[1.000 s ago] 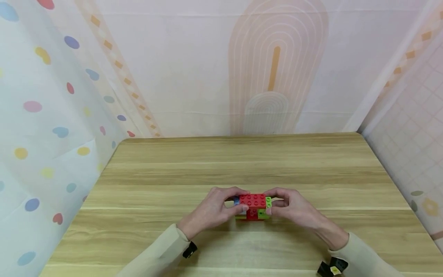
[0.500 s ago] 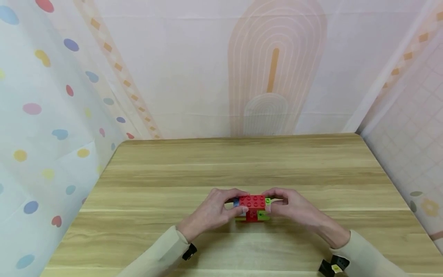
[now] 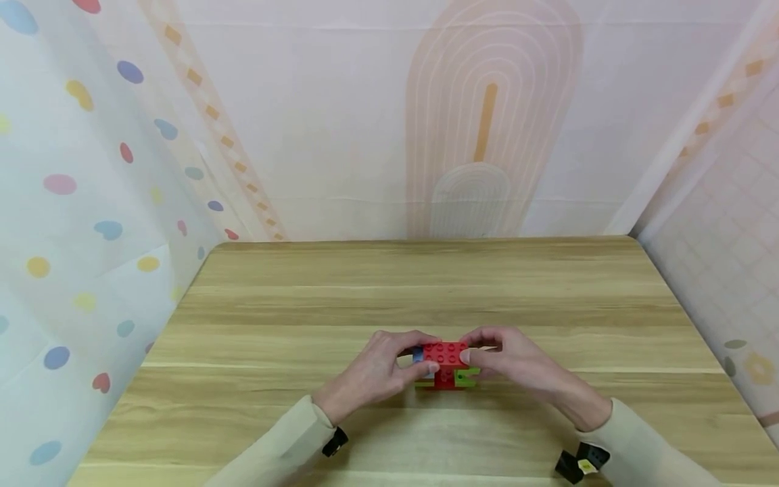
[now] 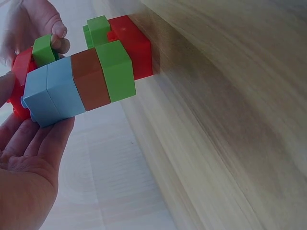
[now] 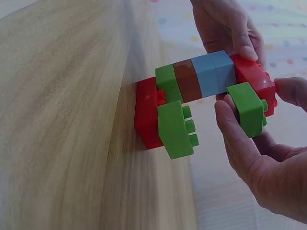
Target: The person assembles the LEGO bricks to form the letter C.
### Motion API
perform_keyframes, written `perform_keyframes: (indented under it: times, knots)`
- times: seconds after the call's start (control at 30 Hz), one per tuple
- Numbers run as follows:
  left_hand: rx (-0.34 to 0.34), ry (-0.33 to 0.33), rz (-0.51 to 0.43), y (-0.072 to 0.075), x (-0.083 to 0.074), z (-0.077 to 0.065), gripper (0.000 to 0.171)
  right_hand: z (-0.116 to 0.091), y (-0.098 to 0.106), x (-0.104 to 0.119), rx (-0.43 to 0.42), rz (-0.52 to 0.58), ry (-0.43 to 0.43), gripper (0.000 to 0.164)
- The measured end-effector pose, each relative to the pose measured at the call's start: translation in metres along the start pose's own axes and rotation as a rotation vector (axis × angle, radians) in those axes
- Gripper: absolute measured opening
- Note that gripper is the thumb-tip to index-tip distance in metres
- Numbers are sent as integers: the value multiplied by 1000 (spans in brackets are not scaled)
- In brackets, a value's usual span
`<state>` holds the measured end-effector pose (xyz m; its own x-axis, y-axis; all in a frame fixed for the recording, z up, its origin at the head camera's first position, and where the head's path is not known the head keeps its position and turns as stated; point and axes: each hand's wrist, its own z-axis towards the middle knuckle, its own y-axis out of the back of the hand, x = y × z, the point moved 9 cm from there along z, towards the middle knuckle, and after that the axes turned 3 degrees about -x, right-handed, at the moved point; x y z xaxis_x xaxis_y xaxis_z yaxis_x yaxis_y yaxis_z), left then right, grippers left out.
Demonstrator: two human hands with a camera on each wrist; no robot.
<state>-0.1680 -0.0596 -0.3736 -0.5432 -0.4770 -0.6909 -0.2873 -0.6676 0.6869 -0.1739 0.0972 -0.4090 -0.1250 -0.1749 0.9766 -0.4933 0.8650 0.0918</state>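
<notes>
A toy brick structure stands on the table between both hands. Its red base brick [image 5: 146, 115] carries a column: a green brick [image 4: 116, 72], a brown brick [image 4: 90, 79] and blue bricks [image 4: 62, 86]. Across the column's top lies a red studded brick [image 3: 445, 353]. My left hand [image 3: 374, 370] grips the structure's upper left end, thumb in front and fingers behind. At the other end, my right hand [image 3: 520, 358] pinches a green brick [image 5: 247, 108] up against the underside of the red top brick, thumb over the studs. Another green brick [image 5: 173, 130] sits on the base below, apart from the upper one.
The wooden table [image 3: 341, 291] stretches out beyond the hands. A patterned cloth [image 3: 341, 122] hangs behind its far edge, with more cloth along both sides. Black devices [image 3: 581, 463] are strapped at the wrists.
My right thumb has shifted from the green brick's front up onto the red top brick's right end, covering the green brick from above. The left hand keeps its grip.
</notes>
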Motion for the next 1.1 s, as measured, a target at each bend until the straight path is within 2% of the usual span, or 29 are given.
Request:
perform_keyframes:
  times: [0.2,0.47,0.67,0.8,0.97,1.1]
  knots:
    - [-3,-12,3,-1,1,0,35,0,-1,4,29,-19,25,40]
    - [5,-11,-15,-3,5,-1,45,-2,3,12,-16,-284,155,36]
    - [6,20,-4,-4,8,-4,57,-9,6,15,-46,-345,268,41]
    - [8,36,-20,-5,11,-7,62,-15,9,18,-83,-423,325,43]
    - [6,59,-72,-4,15,-12,65,-22,14,19,-155,-557,363,50]
    - [5,56,-87,-2,19,-16,68,-26,16,19,-181,-618,394,53]
